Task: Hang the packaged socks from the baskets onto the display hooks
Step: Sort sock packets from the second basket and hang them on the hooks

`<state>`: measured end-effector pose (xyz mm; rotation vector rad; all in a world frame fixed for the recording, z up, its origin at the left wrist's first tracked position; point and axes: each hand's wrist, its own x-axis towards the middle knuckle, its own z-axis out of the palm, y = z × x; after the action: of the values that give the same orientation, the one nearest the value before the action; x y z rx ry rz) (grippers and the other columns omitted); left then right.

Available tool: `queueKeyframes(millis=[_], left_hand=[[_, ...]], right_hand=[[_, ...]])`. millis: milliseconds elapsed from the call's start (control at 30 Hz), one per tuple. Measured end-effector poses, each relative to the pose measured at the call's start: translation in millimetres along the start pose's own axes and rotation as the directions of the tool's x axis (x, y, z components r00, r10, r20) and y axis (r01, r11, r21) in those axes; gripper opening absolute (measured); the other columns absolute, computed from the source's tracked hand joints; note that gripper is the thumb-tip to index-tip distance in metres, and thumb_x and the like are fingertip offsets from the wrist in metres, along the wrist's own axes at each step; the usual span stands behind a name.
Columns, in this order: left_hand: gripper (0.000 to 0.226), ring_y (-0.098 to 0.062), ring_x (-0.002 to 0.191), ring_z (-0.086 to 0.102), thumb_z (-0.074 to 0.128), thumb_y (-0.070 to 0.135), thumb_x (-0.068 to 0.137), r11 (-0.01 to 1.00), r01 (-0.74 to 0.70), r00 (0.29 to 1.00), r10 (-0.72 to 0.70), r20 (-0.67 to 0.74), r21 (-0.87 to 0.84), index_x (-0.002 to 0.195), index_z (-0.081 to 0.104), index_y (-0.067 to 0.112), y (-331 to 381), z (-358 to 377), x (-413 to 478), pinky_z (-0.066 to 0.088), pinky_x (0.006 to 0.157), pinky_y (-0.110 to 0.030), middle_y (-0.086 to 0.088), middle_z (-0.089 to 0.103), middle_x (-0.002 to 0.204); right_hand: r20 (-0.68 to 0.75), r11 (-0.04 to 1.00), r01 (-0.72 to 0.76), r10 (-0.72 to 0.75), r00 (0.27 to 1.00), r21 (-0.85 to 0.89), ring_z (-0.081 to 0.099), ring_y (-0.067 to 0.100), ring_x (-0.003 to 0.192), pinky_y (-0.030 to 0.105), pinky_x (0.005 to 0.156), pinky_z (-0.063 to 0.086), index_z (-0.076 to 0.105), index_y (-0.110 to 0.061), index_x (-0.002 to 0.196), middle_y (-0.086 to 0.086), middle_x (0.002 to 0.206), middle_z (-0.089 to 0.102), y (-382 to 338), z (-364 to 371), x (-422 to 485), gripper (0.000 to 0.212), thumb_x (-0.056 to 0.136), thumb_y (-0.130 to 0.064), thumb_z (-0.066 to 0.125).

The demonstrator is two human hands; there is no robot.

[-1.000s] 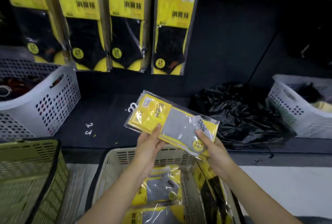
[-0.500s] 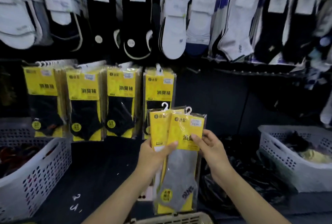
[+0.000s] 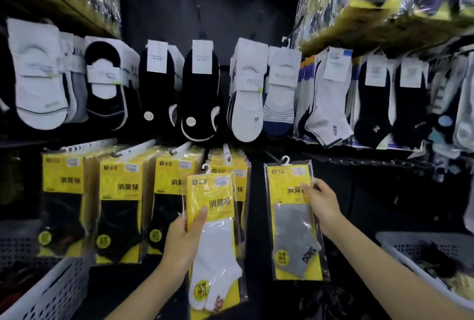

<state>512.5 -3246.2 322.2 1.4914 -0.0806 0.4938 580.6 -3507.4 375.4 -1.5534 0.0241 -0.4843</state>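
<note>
Four rows of yellow black-sock packs [image 3: 120, 199] hang on hooks at left; the left hand [image 3: 183, 240] grasps a white-sock pack [image 3: 213, 232] before them, the right hand [image 3: 320, 201] pinches a grey-sock pack [image 3: 295, 222] upright beside them

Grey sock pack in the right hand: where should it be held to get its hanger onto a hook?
Probably best held where the right hand has it: the right edge of the yellow card on the grey sock pack, pinched from the side. The pack hangs upright, and this leaves the white hanger on top clear.
</note>
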Motion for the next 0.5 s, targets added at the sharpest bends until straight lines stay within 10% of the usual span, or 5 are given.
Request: queueKeyframes(millis=[300,500], left_hand=[[0.019,-0.008,0.089,0.069,0.055,0.038,0.089,1.0,-0.011,1.0,0.011,0.005,-0.002,0.103,0.066,0.03,9,-1,2,0.051,0.074,-0.023,0.009,0.074,0.092],[0.022,-0.014,0.092,0.069,0.056,0.04,0.088,1.0,0.022,0.999,-0.022,0.038,0.007,0.104,0.066,0.029,5,4,-2,0.054,0.083,-0.033,0.005,0.074,0.095]], right_hand=[[-0.036,0.995,-0.096,0.095,0.995,-0.038,0.062,0.02,0.079,0.03,0.069,0.053,0.065,-0.011,0.088,0.009,0.09,0.068,22,20,20,0.009,0.09,-0.019,0.065],[-0.207,0.957,-0.288,0.278,0.938,-0.021,0.064,0.03,0.096,0.045,0.091,0.053,0.065,-0.007,0.092,0.016,0.101,0.068,48,7,17,0.021,0.084,-0.024,0.072]])
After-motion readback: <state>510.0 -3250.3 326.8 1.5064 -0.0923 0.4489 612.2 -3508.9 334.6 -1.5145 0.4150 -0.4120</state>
